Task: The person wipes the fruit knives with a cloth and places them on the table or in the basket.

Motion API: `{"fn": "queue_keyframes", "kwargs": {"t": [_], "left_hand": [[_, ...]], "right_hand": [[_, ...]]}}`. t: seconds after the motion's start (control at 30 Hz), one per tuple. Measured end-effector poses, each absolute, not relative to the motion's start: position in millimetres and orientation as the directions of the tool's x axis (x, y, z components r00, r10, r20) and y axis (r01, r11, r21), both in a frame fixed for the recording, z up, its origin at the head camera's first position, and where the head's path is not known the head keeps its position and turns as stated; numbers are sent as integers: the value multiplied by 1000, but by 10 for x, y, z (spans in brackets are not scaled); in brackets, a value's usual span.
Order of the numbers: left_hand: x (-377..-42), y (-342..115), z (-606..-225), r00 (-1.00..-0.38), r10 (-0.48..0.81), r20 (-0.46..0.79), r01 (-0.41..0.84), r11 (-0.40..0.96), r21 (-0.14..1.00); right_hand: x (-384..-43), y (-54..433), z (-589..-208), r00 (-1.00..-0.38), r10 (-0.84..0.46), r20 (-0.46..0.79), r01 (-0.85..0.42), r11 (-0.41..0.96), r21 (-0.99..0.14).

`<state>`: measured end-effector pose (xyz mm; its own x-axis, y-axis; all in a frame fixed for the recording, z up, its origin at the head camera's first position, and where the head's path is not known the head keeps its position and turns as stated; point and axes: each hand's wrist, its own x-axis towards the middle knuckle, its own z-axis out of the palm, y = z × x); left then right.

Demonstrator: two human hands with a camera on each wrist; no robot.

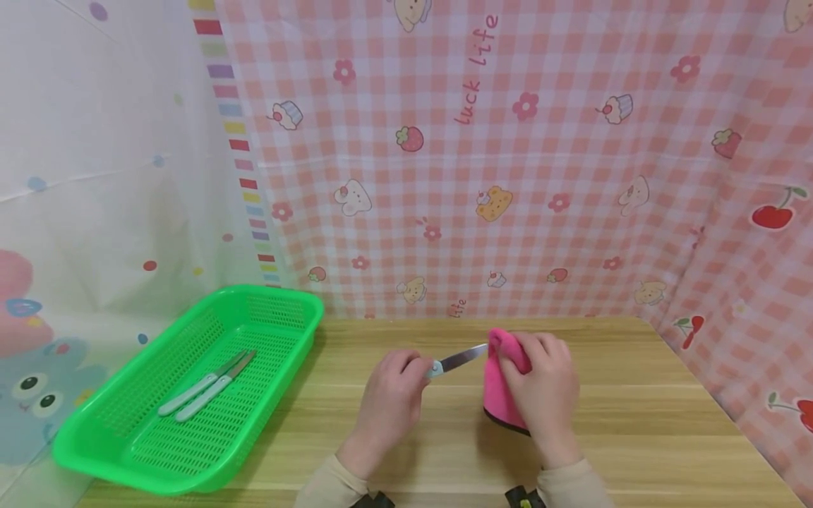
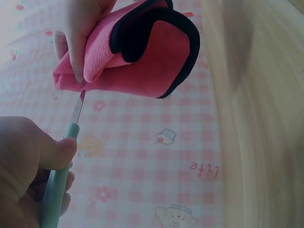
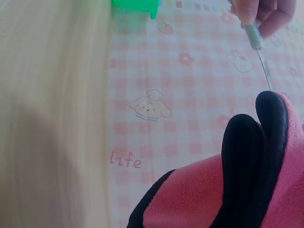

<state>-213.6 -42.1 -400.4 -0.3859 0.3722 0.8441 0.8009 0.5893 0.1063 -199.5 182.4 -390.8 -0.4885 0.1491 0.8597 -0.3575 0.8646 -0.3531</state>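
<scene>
My left hand [image 1: 395, 386] grips a small knife by its pale green handle [image 2: 58, 183], the blade [image 1: 464, 358] pointing right and slightly up. A folded pink cloth [image 1: 502, 388] with black edging is pinched in my right hand [image 1: 543, 374], above the table. The blade's tip meets the fold of the cloth near the right fingers, and the cloth hides the very end of it. In the right wrist view, the cloth [image 3: 190, 199] fills the lower right, with the knife blade [image 3: 264, 71] reaching down to it.
A green plastic basket [image 1: 279, 395] stands at the left of the wooden table [image 1: 635, 395]. Two similar knives [image 1: 206, 388] with pale handles lie side by side in it. A pink checked curtain [image 1: 444, 176] hangs behind the table, and a white patterned one [image 1: 114, 176] at the left.
</scene>
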Motion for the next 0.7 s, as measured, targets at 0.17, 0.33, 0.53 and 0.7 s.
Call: {"fn": "queue_keyframes", "kwargs": {"t": [0.17,0.33,0.53,0.7], "left_hand": [[-2149,-452,-3996,-388,366,846,804,582,117],[-2170,-475,-3997,-375,357,856,810,575,115],[-2196,-508,-4008,-401,346,848,802,581,142],[-2214,-525,-4013,-401,346,849,797,588,137]], "right_hand": [[-1983,1841,-3874,-480,163,862,-366,856,-366],[-1960,1840,-3844,-479,162,863,-374,851,-368],[-1944,1833,-3818,-466,158,871,-396,842,-365],[-1923,1800,-3806,-468,141,872,-416,836,-358]]}}
